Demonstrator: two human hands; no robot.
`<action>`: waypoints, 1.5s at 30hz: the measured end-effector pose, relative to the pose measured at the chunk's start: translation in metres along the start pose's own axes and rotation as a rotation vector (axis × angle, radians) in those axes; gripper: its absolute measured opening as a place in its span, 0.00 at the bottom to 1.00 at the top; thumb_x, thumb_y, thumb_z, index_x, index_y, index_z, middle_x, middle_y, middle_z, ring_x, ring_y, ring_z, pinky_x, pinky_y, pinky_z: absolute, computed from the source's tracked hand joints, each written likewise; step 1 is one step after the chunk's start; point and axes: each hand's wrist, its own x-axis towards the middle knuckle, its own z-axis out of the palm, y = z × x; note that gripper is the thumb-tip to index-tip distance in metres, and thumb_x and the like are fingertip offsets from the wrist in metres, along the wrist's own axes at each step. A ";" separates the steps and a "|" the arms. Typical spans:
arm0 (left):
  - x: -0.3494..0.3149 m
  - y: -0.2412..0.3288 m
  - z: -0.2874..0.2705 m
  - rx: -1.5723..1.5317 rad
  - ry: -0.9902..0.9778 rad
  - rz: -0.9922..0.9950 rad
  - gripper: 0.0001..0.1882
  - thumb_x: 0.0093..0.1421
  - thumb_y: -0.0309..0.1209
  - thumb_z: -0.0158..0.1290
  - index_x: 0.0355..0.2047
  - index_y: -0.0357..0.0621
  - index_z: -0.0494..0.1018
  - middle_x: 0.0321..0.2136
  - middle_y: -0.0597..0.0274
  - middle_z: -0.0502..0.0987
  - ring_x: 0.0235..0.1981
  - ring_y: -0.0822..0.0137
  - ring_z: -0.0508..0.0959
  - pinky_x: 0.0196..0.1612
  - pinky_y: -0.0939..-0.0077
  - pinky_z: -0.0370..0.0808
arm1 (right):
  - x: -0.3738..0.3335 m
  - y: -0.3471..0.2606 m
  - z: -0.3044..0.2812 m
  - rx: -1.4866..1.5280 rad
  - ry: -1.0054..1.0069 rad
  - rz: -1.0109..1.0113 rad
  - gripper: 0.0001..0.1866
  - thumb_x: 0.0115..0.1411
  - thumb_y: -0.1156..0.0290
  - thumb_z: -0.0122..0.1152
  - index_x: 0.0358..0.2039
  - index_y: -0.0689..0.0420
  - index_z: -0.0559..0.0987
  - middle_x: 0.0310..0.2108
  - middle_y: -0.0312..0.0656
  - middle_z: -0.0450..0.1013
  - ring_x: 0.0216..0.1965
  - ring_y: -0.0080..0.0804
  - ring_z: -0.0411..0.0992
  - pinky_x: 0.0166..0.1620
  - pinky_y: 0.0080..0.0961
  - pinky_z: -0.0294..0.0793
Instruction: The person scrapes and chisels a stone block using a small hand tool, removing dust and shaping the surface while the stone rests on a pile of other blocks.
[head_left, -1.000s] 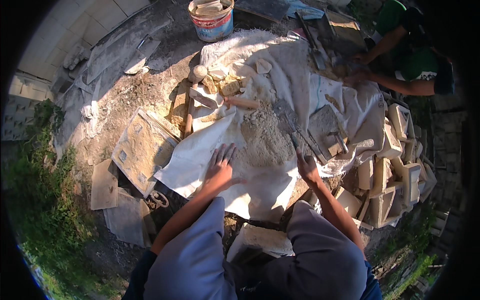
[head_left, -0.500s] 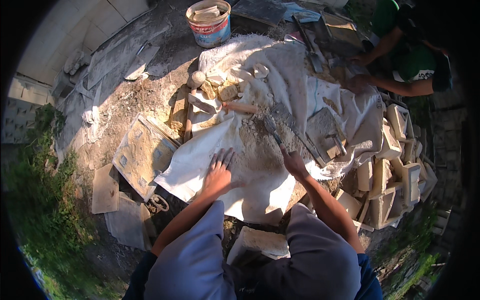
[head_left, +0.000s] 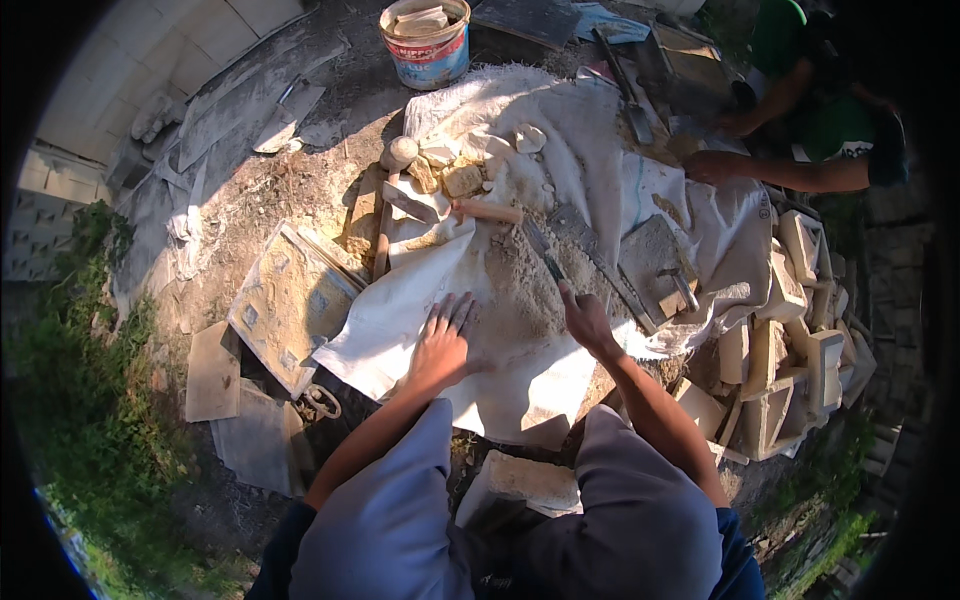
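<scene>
My left hand [head_left: 442, 338] lies flat on a white woven sack [head_left: 405, 290], its fingers spread. My right hand [head_left: 590, 325] is wrapped round the near end of a long, flat metal tool like a chisel [head_left: 541, 247]. The tool's far end points away from me, over a heap of pale powder and crumbs [head_left: 520, 285] on the sack. By that end lies a trowel [head_left: 425, 212] with a wooden handle. Right of the tool, a flat board [head_left: 655, 255] with a metal handle rests on the sack, next to a long straight metal strip [head_left: 620, 285].
A mallet [head_left: 400, 152] lies near yellowish stone lumps [head_left: 462, 180]. Beyond stands a bucket [head_left: 428, 50] of stone pieces. Cut blocks [head_left: 785, 360] are piled at right, a dusty slab [head_left: 290, 305] at left. Another person's arm [head_left: 780, 172] reaches in at far right.
The tool's far end has moved slightly away from me and to the left. My left hand stays flat on the sack. The other person's hands have shifted slightly.
</scene>
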 end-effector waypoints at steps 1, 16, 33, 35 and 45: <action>0.002 0.001 -0.002 -0.001 0.000 0.004 0.66 0.55 0.72 0.55 0.76 0.30 0.49 0.79 0.50 0.47 0.79 0.44 0.43 0.79 0.47 0.41 | 0.002 0.000 0.000 0.043 0.005 -0.073 0.44 0.74 0.36 0.45 0.23 0.69 0.82 0.21 0.65 0.75 0.29 0.62 0.79 0.38 0.56 0.73; 0.007 0.004 -0.003 -0.027 0.078 -0.017 0.67 0.51 0.72 0.59 0.74 0.29 0.52 0.76 0.44 0.53 0.78 0.46 0.48 0.78 0.47 0.43 | 0.016 0.018 0.030 -0.244 0.350 -0.988 0.20 0.76 0.64 0.53 0.50 0.73 0.80 0.17 0.56 0.68 0.21 0.55 0.71 0.29 0.47 0.72; 0.007 0.004 -0.007 -0.036 0.074 -0.022 0.66 0.52 0.72 0.59 0.74 0.30 0.54 0.75 0.43 0.54 0.78 0.46 0.49 0.79 0.46 0.42 | -0.006 0.014 0.042 0.023 0.175 -0.343 0.37 0.76 0.47 0.49 0.27 0.73 0.81 0.19 0.61 0.73 0.23 0.63 0.72 0.32 0.51 0.69; 0.007 0.003 -0.004 -0.024 0.096 -0.012 0.65 0.52 0.72 0.59 0.74 0.30 0.54 0.75 0.43 0.54 0.78 0.46 0.49 0.79 0.47 0.42 | -0.007 0.015 0.039 0.034 0.006 -0.065 0.41 0.75 0.42 0.48 0.23 0.73 0.79 0.20 0.63 0.73 0.23 0.62 0.73 0.32 0.51 0.69; 0.010 0.008 -0.006 -0.034 0.058 -0.015 0.67 0.52 0.73 0.57 0.75 0.30 0.51 0.76 0.42 0.52 0.78 0.46 0.47 0.79 0.48 0.43 | -0.009 0.025 0.037 0.135 0.147 -0.287 0.44 0.74 0.38 0.47 0.17 0.69 0.74 0.16 0.63 0.66 0.20 0.55 0.69 0.32 0.53 0.67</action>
